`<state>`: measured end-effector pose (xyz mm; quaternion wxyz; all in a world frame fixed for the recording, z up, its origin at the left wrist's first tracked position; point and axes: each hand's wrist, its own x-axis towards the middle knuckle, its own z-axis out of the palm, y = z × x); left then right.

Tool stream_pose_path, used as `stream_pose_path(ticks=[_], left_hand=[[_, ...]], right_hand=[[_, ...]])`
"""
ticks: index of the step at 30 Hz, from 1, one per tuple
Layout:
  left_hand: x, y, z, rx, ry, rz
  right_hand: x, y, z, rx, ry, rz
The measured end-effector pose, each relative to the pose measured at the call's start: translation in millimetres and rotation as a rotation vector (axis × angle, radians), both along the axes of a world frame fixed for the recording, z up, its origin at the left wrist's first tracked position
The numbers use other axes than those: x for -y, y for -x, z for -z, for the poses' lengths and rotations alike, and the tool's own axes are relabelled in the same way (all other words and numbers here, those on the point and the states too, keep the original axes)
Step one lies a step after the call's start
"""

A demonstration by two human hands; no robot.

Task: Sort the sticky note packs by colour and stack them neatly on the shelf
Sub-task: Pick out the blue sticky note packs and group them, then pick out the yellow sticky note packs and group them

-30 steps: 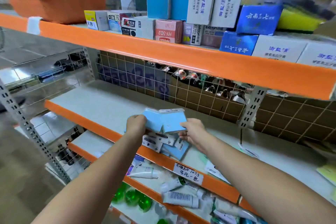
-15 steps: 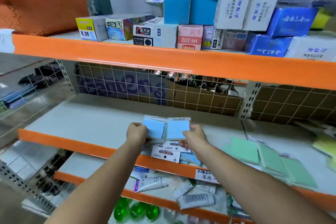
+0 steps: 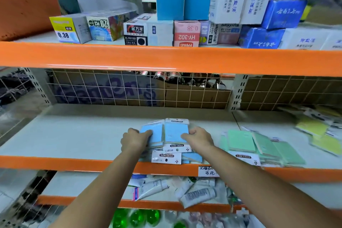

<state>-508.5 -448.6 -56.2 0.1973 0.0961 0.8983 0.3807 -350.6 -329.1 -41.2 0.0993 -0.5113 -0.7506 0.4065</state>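
Head | both hands' fingers curled on blue packs (image 3: 167,133) | cards read "STICKY NOTE"

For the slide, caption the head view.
Both hands, left and right, hold blue sticky note packs on the shelf.

White header cards (image 3: 166,156) on blue sticky note packs read "STICKY NOTE" (upside down to the camera). Above, a yellow-fronted cardboard box (image 3: 63,29) shows "0.38", a colourful box (image 3: 102,27) "20 PCS", a pink box (image 3: 187,33) "HY-302", and a white box (image 3: 136,33) "K-5018B".
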Motion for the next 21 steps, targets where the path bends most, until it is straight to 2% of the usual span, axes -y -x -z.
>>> stream_pose_path(ticks=[3, 6, 12, 15, 21], left_hand=[[-0.1, -2.3, -4.0, -0.043, 0.031, 0.01], [-4.0, -4.1, -10.6, -0.169, 0.118, 0.028], [-21.4, -23.5, -26.8, -0.362, 0.146, 0.189], [-33.7, -40.5, -33.9, -0.404, 0.092, 0.268], [-70.9, -84.9, -41.0, -0.374, 0.005, 0.435]], right_hand=[[1.5, -1.7, -0.5, -0.025, 0.029, -0.006], [2.1, -3.2, -1.7, -0.016, 0.027, -0.014], [-2.2, -21.1, -10.2, -0.029, 0.0, 0.004], [-10.1, -37.8, -13.5, -0.052, -0.047, 0.053], [-30.7, -86.6, -21.6, -0.126, -0.033, 0.184]])
